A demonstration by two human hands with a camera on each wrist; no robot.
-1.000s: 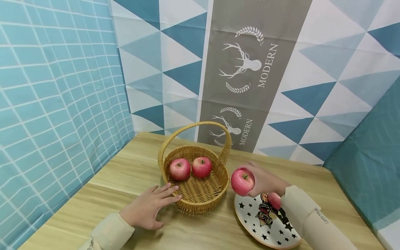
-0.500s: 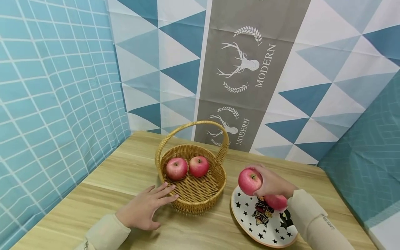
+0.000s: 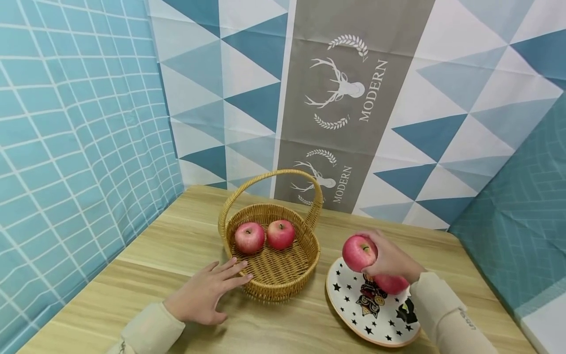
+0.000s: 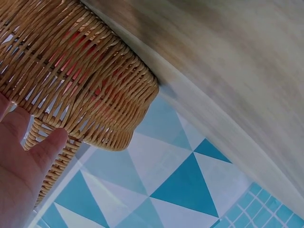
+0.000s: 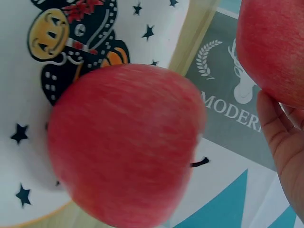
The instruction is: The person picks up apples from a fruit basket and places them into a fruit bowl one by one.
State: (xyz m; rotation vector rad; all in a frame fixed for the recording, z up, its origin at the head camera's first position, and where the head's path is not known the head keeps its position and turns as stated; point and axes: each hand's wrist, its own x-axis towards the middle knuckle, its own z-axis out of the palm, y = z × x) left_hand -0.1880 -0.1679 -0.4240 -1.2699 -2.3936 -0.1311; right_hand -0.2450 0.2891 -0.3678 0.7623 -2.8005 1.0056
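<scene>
Two red apples lie in a wicker basket [image 3: 274, 285] with a tall arched handle: a left apple [image 3: 249, 238] and a right apple [image 3: 280, 234]. My left hand [image 3: 208, 295] has its fingers spread, with the fingertips at the basket's near left rim; the left wrist view shows them against the wickerwork [image 4: 85, 76]. My right hand [image 3: 391, 258] grips another apple [image 3: 359, 253] by its side, above the far part of a white plate [image 3: 353, 300]. One more apple [image 5: 128, 147] sits on that plate, partly hidden by the right hand in the head view.
The plate has black stars and a printed cartoon figure, and stands right of the basket. All rests on a light wooden table [image 3: 283, 329]. Patterned cloth [image 3: 252, 64] hangs behind, blue checked cloth [image 3: 75, 123] at the left and teal cloth [image 3: 522, 206] at the right.
The right hand with its apple has moved right, away from the basket and further over the plate. The left hand stays at the rim, and the basket's apples lie as before.
</scene>
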